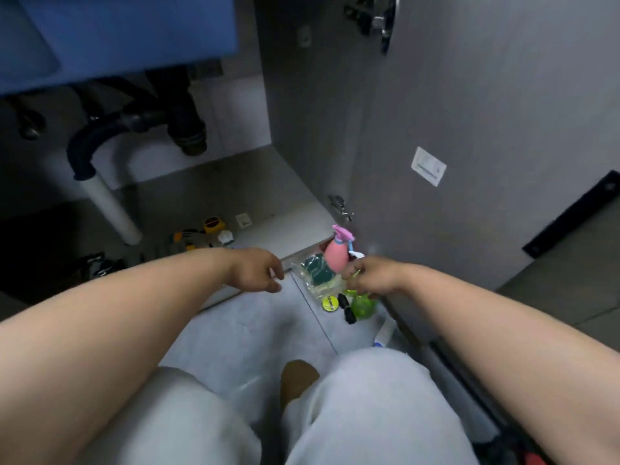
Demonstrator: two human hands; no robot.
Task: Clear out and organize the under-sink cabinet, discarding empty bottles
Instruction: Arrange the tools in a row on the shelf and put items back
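I squat in front of the open under-sink cabinet [235, 182]. My right hand [369, 280] grips the top of a green spray bottle [363, 305] on the floor by the cabinet door. A pink spray bottle [336, 255] stands just behind it. A clear plastic box [318, 280] with dark green contents lies beside them. My left hand [256, 270] hovers over the cabinet's front edge, fingers loosely curled, holding nothing. Small yellow and white items [206, 233] lie on the cabinet floor near the white drain pipe [110, 209].
The open grey cabinet door [469, 162] stands at the right. Black drain pipes [151, 122] hang under the blue sink. A yellow round cap [329, 303] and a black item [347, 310] lie on the grey floor tiles. My knees fill the bottom of the view.
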